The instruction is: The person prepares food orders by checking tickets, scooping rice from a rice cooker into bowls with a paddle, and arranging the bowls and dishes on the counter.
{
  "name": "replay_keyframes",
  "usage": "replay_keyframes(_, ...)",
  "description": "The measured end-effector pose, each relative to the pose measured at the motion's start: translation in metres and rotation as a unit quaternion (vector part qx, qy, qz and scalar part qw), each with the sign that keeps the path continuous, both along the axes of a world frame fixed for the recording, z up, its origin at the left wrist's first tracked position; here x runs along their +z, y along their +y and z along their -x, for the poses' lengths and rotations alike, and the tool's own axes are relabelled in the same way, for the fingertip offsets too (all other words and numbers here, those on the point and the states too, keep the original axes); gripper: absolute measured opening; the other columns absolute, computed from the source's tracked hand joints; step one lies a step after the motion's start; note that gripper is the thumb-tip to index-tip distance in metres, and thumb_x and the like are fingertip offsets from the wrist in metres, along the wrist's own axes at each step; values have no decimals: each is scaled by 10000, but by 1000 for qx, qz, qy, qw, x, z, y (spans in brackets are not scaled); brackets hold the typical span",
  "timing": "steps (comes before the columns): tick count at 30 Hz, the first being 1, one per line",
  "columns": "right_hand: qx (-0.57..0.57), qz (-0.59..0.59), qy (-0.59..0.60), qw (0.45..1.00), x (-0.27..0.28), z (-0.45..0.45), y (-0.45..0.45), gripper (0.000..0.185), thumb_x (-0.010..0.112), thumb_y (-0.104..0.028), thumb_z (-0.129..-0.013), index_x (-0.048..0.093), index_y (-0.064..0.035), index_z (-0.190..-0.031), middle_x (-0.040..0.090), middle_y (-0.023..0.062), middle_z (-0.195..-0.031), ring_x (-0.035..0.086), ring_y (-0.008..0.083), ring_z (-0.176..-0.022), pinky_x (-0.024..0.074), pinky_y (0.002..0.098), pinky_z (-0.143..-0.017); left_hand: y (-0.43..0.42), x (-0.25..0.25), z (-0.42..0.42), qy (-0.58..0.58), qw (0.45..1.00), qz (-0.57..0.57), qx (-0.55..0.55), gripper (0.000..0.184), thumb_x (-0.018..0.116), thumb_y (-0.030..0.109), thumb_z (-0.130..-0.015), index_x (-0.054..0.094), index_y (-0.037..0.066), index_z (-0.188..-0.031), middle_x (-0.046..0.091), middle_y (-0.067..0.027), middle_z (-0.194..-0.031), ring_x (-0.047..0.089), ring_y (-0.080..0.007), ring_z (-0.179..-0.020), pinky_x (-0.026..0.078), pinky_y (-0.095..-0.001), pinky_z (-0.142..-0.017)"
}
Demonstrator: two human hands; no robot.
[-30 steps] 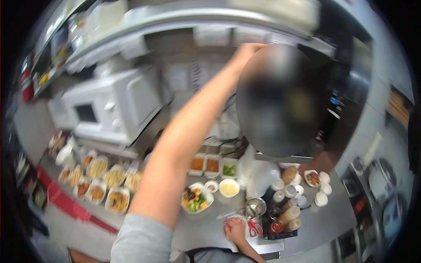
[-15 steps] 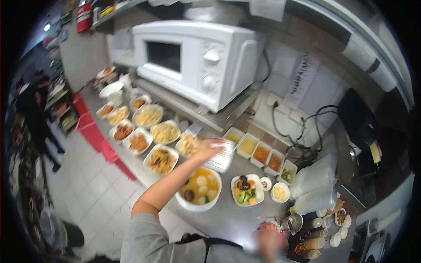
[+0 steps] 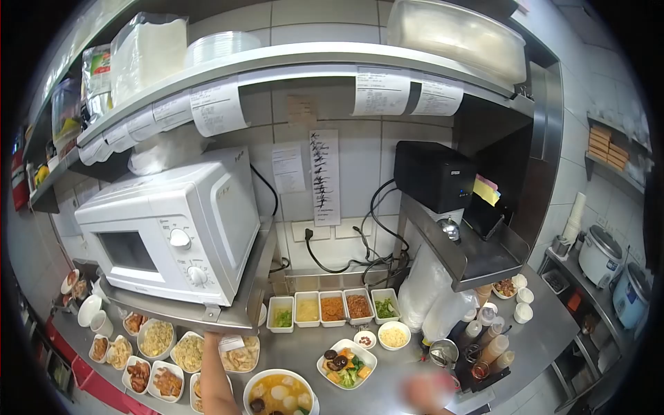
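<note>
My left forearm (image 3: 216,377) reaches up from the bottom edge, and its hand is hidden beneath the shelf under the microwave. Beside that wrist a white paper slip (image 3: 232,342) shows above a bowl of pale food (image 3: 240,356). Just right of the forearm stands a white bowl of yellow soup (image 3: 279,395) with pale balls and mushrooms. My right hand (image 3: 425,393) is low and blurred, close to something red (image 3: 443,379); its grip cannot be made out. Nearest to its upper left is a square dish of vegetables and mushrooms (image 3: 347,364).
Several bowls of food, among them noodles (image 3: 157,339), line the left counter. Behind are small tubs, one with orange filling (image 3: 332,308). Sauce bottles (image 3: 496,346) and a metal bowl (image 3: 443,353) stand right. The microwave (image 3: 173,228) and a black printer (image 3: 434,176) overhang the counter.
The view has swung up and to the right. My left hand, earlier visible at a white sheet with printed lines, has gone out of sight under the shelf. My right hand stays low, near the red thing.
</note>
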State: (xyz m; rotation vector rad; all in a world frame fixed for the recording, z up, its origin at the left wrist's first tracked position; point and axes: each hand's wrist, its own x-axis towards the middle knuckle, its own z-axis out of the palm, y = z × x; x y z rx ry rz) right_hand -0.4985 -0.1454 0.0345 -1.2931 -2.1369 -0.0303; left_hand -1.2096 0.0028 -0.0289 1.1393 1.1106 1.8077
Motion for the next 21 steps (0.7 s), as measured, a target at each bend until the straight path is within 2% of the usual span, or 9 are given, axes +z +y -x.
replay_keyframes(1, -2, -2, 3, 1000, 0, -1, 0, 93, 555, -141, -682, 595, -62, -712, 577, 141, -732, 546, 317, -728, 421, 431, -651, -5, 22, -15, -176, 984, 15, 2, 624, 486, 434, -841, 331, 131, -1363, 378, -101, -1381, 363, -257, -1255, 330, -377, -1018)
replay_keyframes(2, -9, 18, -14, 1000, -1, -2, 0, 98, 556, -143, -687, 597, -60, -718, 580, 141, -735, 548, 315, -732, 421, 432, -663, -7, 37, -22, -212, 977, 21, 10, 619, 488, 435, -840, 339, 129, -1358, 383, -103, -1376, 366, -258, -1253, 332, -376, -1016)
replay_keyframes(4, -16, 38, -30, 999, 1, -2, -1, 102, 556, -144, -692, 600, -57, -725, 584, 140, -739, 551, 313, -735, 421, 432, -675, -8, 53, -27, -166, 985, 39, 33, 610, 490, 435, -839, 353, 127, -1347, 393, -108, -1367, 373, -261, -1247, 336, -374, -1010)
replay_keyframes(7, -20, 24, -10, 999, 6, -1, -2, 101, 558, -146, -701, 601, -57, -721, 591, 138, -762, 553, 308, -751, 414, 435, -701, -12, 76, -35, -12, 990, 93, 108, 596, 494, 435, -838, 376, 123, -1332, 407, -116, -1354, 383, -264, -1239, 342, -371, -1003)
replay_keyframes(9, -11, 72, -17, 997, 6, -3, -3, 105, 564, -152, -709, 604, -61, -743, 599, 129, -818, 552, 306, -790, 399, 446, -748, -14, 91, -43, 162, 956, 162, 182, 588, 497, 436, -837, 390, 121, -1321, 416, -121, -1345, 389, -266, -1234, 346, -369, -998)
replay_keyframes(13, -4, 63, 21, 998, -5, -5, -2, 109, 571, -147, -703, 603, -69, -772, 593, 120, -858, 544, 305, -835, 385, 455, -781, -21, 116, -65, 449, 803, 293, 259, 572, 503, 437, -835, 420, 115, -1300, 435, -130, -1327, 403, -270, -1224, 354, -364, -987)
replay_keyframes(15, -15, 144, -7, 989, -2, -6, -2, 136, 580, -141, -697, 606, -71, -811, 589, 119, -880, 537, 306, -870, 372, 457, -817, -24, 130, -85, 541, 721, 345, 262, 564, 505, 437, -834, 434, 113, -1290, 445, -135, -1318, 409, -273, -1218, 358, -362, -982)
replay_keyframes(19, -22, 107, -17, 994, -2, -6, -2, 148, 584, -139, -690, 608, -73, -821, 588, 121, -870, 538, 306, -871, 369, 452, -832, -39, 188, -147, 643, 600, 421, 221, 550, 511, 438, -832, 464, 108, -1269, 464, -145, -1300, 422, -277, -1208, 365, -358, -972)
replay_keyframes(21, -7, 134, -22, 991, 3, -7, -2, 206, 581, -140, -705, 619, -50, -887, 591, 156, -926, 545, 312, -900, 388, 476, -822, -53, 217, -183, 676, 580, 421, 172, 543, 513, 438, -831, 478, 105, -1258, 474, -150, -1291, 429, -279, -1202, 369, -356, -967)
